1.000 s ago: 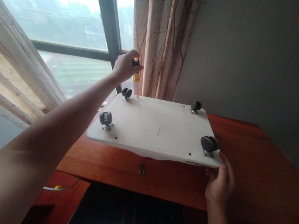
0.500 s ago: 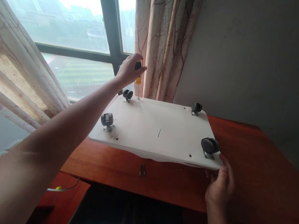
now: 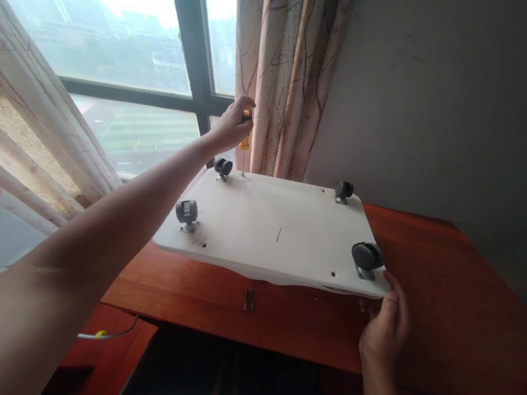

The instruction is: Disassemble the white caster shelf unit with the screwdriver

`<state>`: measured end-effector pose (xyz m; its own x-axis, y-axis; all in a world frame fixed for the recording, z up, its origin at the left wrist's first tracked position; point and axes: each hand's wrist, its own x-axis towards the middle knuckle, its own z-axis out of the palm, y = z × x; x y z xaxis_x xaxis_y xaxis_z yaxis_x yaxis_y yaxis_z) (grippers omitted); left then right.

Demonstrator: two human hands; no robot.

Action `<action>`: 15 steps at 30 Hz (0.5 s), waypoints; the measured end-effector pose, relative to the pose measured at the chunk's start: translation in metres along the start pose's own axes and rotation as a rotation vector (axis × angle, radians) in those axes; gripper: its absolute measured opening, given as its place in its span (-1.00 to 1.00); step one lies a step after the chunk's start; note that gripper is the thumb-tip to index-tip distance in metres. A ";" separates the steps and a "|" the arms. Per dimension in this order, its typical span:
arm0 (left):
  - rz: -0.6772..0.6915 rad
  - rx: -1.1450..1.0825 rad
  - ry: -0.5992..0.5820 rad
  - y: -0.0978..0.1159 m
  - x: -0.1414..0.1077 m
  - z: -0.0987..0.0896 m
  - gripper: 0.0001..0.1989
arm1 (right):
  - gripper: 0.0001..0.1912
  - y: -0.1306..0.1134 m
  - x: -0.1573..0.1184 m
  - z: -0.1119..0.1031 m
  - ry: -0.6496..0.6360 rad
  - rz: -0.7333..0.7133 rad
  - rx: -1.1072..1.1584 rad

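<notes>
A white board [image 3: 270,218] lies on the reddish-brown table with several dark casters on its upper face, one near each corner. My left hand [image 3: 236,122] is wrapped round the yellow and black handle of a screwdriver [image 3: 244,144]. The screwdriver stands upright, its tip at a hole by the board's far edge, right of the far-left caster [image 3: 223,167]. My right hand [image 3: 389,315] grips the board's near-right corner, beside the near-right caster [image 3: 367,256], with the thumb on the edge and some fingers hidden below.
Small metal screws [image 3: 249,299] lie on the table [image 3: 450,304] in front of the board. Behind stand a patterned curtain [image 3: 291,76], a window and a grey wall. A cable [image 3: 117,335] with a yellow piece runs over a lower red surface at the left.
My left hand's fingers have turned a little round the screwdriver handle. The whole view has shifted slightly. My right hand keeps its hold on the corner.
</notes>
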<state>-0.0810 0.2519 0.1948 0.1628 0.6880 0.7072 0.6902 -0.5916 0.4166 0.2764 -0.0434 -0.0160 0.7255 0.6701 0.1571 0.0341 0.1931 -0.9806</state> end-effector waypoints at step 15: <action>0.067 0.037 -0.044 -0.008 0.000 -0.002 -0.52 | -0.44 -0.002 -0.001 0.000 0.003 -0.004 -0.010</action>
<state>-0.0881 0.2561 0.1926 0.2401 0.6655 0.7068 0.7018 -0.6220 0.3473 0.2757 -0.0444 -0.0147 0.7272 0.6673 0.1609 0.0436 0.1890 -0.9810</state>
